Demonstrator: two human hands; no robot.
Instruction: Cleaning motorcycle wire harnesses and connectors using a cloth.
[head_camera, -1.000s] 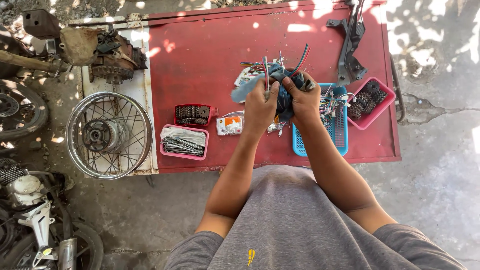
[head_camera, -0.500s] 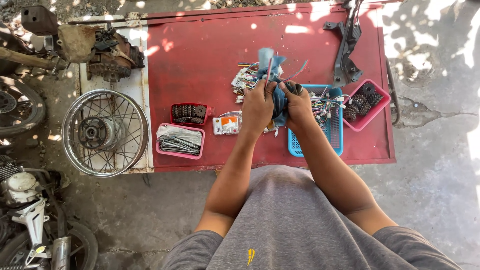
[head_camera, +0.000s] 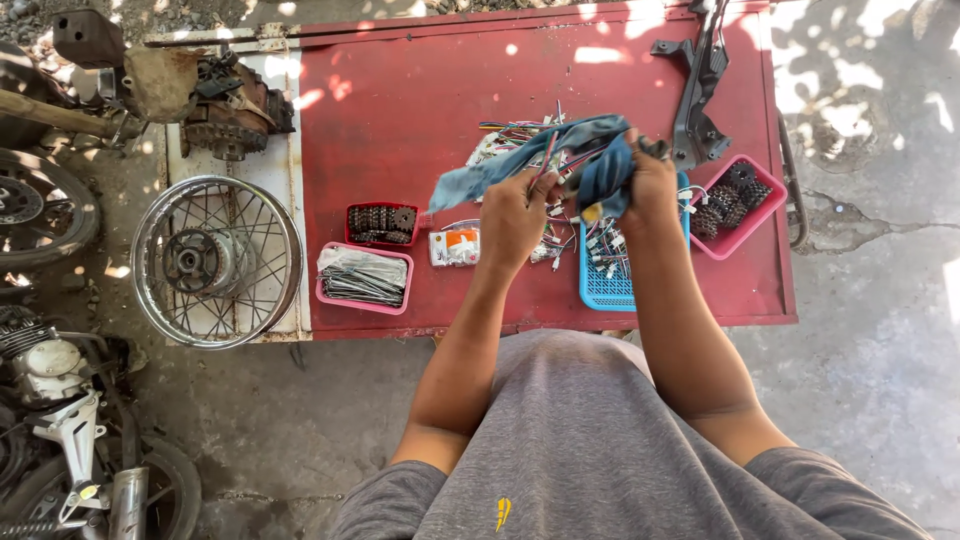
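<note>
Both my hands are raised over the red table (head_camera: 400, 110). My left hand (head_camera: 512, 215) grips a blue cloth (head_camera: 520, 165) together with a thin red wire that runs up from it. My right hand (head_camera: 645, 180) is closed on the bunched dark-blue end of the same cloth and on a bundle of coloured wires (head_camera: 600, 245) that hangs down over a blue basket (head_camera: 600, 290). The cloth stretches from my right hand leftward past my left hand.
On the table: a pink tray of spokes (head_camera: 362, 277), a red tray of chain parts (head_camera: 381, 223), a small packet (head_camera: 455, 245), a pink tray of sprockets (head_camera: 735, 205), a black bracket (head_camera: 700, 85). A spoked wheel (head_camera: 215, 262) and an engine (head_camera: 225, 100) lie left; motorcycle parts stand on the ground.
My hands have drawn the cloth out wider to the left, and the wire bundle has shifted with them. The camera view has drifted slightly.
</note>
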